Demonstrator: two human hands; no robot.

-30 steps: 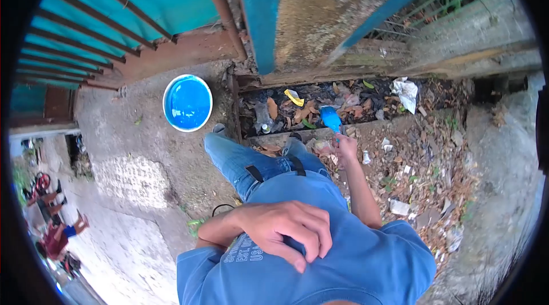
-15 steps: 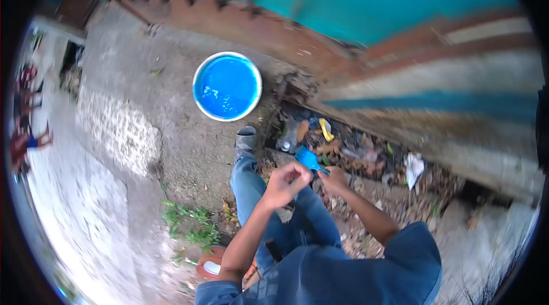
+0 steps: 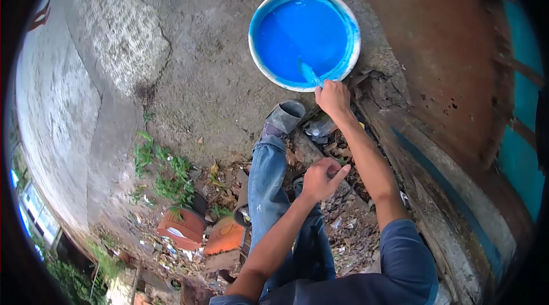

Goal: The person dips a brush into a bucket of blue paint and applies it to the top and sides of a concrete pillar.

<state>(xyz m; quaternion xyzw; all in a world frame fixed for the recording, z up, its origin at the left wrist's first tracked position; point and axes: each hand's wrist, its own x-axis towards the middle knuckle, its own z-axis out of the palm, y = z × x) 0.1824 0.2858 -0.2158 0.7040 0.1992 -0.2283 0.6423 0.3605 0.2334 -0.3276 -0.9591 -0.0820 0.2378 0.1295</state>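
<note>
Inside the rim of a round bucket (image 3: 350,36) of blue paint (image 3: 297,28), set on concrete ground (image 3: 214,56), the head of a paint-coated brush (image 3: 309,73) is lowered, its handle gripped in the closed fingers of the right hand (image 3: 333,99). Near the jeans (image 3: 269,170), the left hand (image 3: 323,179) is held with fingers loosely curled, thumb spread.

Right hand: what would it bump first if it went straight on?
The right hand would probably meet the bucket's near rim first; if it's higher, the blue paint beyond. Depth is unclear.
</note>
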